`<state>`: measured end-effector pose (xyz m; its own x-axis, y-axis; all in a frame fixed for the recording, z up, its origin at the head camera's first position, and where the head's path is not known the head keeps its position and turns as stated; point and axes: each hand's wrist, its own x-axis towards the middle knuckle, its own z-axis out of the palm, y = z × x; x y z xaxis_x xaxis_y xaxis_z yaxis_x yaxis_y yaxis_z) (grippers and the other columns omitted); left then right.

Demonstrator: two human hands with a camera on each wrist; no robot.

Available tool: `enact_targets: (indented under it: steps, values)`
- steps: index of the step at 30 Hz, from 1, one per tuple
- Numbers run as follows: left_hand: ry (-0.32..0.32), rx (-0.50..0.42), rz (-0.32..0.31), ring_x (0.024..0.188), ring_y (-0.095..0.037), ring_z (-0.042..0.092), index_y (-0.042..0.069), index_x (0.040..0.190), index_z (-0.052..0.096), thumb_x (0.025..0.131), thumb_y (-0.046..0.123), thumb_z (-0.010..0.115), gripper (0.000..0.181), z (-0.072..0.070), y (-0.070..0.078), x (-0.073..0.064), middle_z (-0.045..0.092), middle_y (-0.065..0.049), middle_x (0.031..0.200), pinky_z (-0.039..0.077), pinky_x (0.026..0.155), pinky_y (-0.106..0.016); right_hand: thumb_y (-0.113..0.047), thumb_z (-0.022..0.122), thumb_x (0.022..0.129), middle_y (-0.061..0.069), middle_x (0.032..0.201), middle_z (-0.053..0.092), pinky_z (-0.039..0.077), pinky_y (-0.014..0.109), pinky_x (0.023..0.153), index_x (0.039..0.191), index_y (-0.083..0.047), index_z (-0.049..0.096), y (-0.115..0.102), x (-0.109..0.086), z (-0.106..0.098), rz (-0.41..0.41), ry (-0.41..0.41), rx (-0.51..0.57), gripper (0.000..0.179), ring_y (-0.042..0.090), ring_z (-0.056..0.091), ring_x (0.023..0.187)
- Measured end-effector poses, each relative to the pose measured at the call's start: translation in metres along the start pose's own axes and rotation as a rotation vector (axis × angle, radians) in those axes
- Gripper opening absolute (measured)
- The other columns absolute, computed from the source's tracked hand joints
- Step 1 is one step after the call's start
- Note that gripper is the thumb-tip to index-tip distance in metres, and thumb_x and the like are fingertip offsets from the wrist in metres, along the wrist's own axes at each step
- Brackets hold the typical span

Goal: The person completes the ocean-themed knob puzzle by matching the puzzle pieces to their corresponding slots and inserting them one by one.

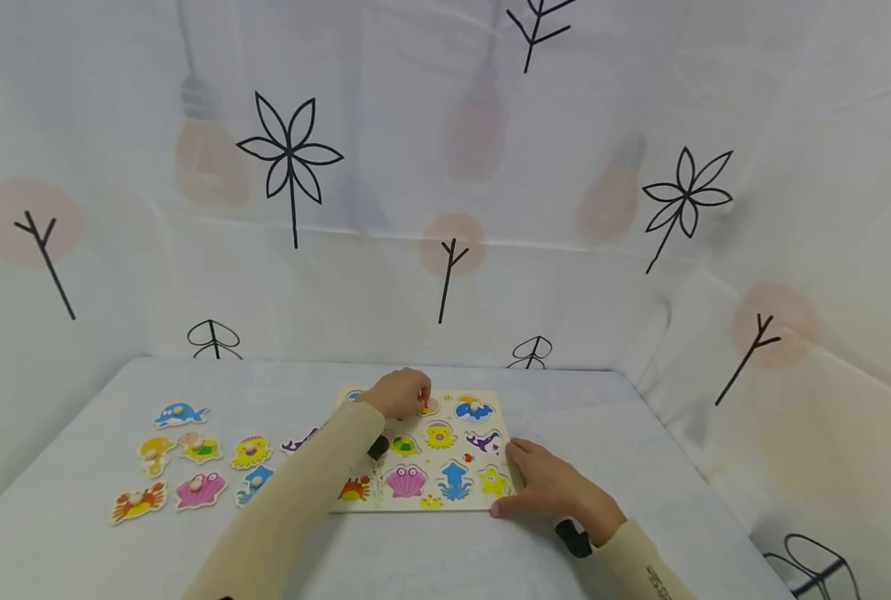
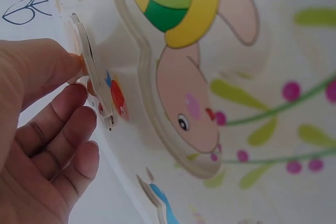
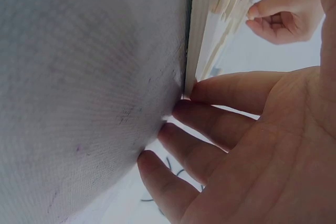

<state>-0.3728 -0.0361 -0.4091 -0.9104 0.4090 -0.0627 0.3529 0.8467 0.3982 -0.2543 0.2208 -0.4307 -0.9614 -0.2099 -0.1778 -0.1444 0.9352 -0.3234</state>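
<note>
The left hand is pinching a piece at the far middle of the board, the right hand is resting extended fingers against its edge, and tilting could be jamming the piece.

The puzzle board looks like pale wood, its printed face smooth with a faint sheen, its edge bare and matt. The loose pieces at left appear wooden too, smoothly printed. The table cover is matt cloth with a visible weave; the far backdrop is creased matt fabric; the sleeves look matt cloth.
</note>
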Motion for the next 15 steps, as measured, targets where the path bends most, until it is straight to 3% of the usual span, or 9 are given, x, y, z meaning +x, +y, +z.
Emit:
enact_targets:
  steps: [9, 15]
  values:
    - [-0.004, -0.006, 0.001, 0.076, -0.017, 0.054, 0.016, 0.091, 0.064, 0.089, 0.019, 0.068, 0.005, 0.0013, -0.0001, 0.0027, 0.057, 0.0, 0.088, 0.047, 0.063, -0.027, -0.065, 0.079, 0.059, 0.012, 0.149, 0.035, 0.029, 0.054, 0.106, 0.144, -0.008, 0.04, 0.0017, -0.0024, -0.0009, -0.021, 0.004, -0.005, 0.11, 0.034, 0.034, 0.135]
    - [0.007, 0.018, 0.012, 0.081, -0.017, 0.053, 0.016, 0.093, 0.065, 0.089, 0.019, 0.068, 0.005, 0.0025, 0.001, 0.0028, 0.057, 0.002, 0.089, 0.045, 0.073, -0.031, -0.064, 0.079, 0.059, 0.012, 0.149, 0.035, 0.029, 0.054, 0.106, 0.144, -0.008, 0.04, 0.0016, -0.0022, -0.0001, -0.019, 0.008, -0.009, 0.109, 0.033, 0.034, 0.135]
